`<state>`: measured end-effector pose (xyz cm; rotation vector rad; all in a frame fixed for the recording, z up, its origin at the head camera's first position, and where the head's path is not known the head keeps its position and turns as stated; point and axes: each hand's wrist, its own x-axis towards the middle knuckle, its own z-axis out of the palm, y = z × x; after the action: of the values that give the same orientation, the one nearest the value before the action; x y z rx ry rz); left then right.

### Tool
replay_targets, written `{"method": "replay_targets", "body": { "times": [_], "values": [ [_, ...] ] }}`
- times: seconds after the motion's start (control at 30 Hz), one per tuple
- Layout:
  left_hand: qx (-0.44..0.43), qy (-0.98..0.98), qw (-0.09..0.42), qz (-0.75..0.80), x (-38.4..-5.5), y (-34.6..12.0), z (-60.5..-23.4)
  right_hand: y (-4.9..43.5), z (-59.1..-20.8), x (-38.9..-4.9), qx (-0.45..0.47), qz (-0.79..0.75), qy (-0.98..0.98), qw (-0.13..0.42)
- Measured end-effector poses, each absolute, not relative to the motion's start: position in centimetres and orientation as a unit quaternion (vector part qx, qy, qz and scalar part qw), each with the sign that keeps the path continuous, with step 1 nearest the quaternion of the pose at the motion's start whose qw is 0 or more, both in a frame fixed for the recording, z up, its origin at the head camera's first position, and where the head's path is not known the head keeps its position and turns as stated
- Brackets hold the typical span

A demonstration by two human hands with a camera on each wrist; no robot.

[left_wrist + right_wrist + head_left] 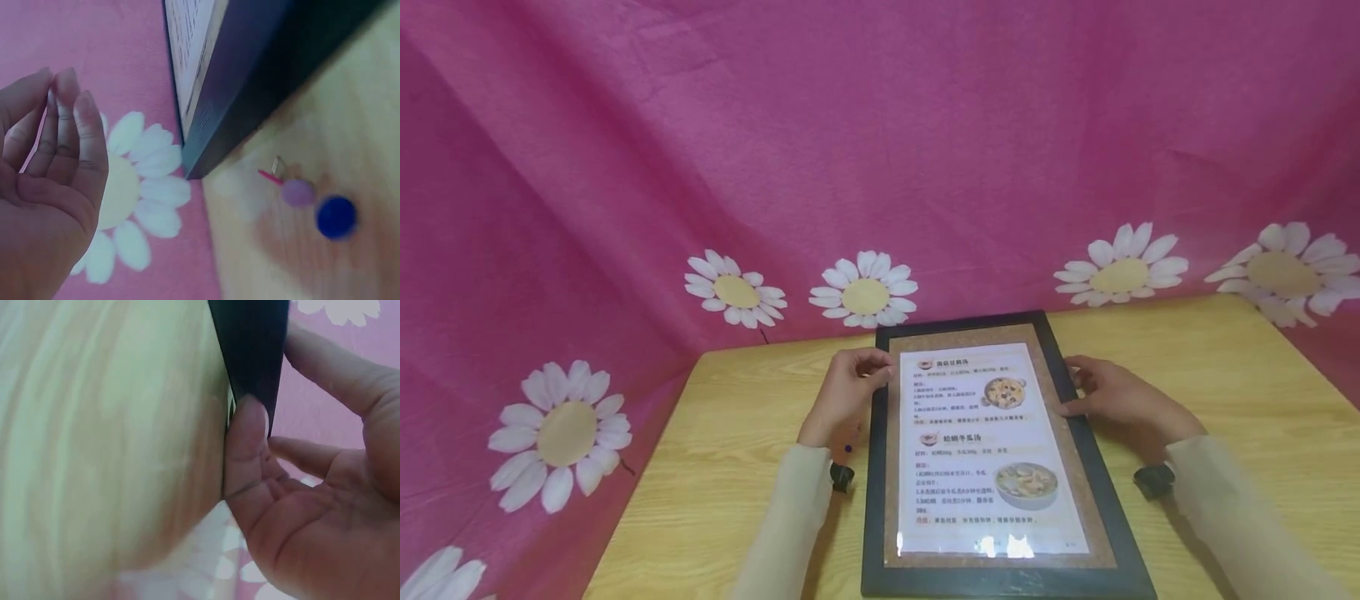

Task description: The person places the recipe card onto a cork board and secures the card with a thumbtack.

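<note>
A black-framed corkboard (1000,583) lies on the table, with a glossy recipe sheet (977,446) on its brown backing. The sheet carries printed text and two soup pictures. My left hand (844,392) is beside the board's upper left edge. In the left wrist view its fingers are loosely bent, thumb near the fingertips, apart from the frame; nothing shows between them. My right hand (1123,400) holds the board's right edge, and in the right wrist view the fingers (247,447) and thumb lie on either side of the black frame.
On the wooden table (722,467), left of the board, lie a blue ball-like piece (336,217), a purple one (298,192) and a small pink stick-like piece (270,177). A pink cloth (880,150) with daisies hangs behind and to the left.
</note>
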<state>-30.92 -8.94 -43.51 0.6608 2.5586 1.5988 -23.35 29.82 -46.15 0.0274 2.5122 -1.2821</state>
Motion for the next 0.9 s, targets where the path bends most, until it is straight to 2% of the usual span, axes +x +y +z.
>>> {"method": "replay_targets", "body": {
  "times": [0.23, 0.43, 0.6, 0.9],
  "values": [
    [0.187, 0.804, 0.044, 0.563, -34.7, -7.8, -43.9, 30.9, -46.2, -23.2, 0.006, -0.493, 0.852, 0.176],
    [0.17, 0.837, 0.047, 0.518, -36.4, -6.4, -44.5, 30.9, -46.0, -23.3, 0.039, -0.499, 0.844, 0.192],
    [0.168, 0.87, 0.05, 0.461, -37.5, -5.3, -44.3, 30.9, -46.0, -23.5, 0.026, -0.484, 0.855, 0.183],
    [0.134, 0.899, 0.151, 0.388, -39.0, -4.2, -44.0, 30.9, -45.7, -23.3, 0.011, -0.478, 0.861, 0.173]
  ]
}}
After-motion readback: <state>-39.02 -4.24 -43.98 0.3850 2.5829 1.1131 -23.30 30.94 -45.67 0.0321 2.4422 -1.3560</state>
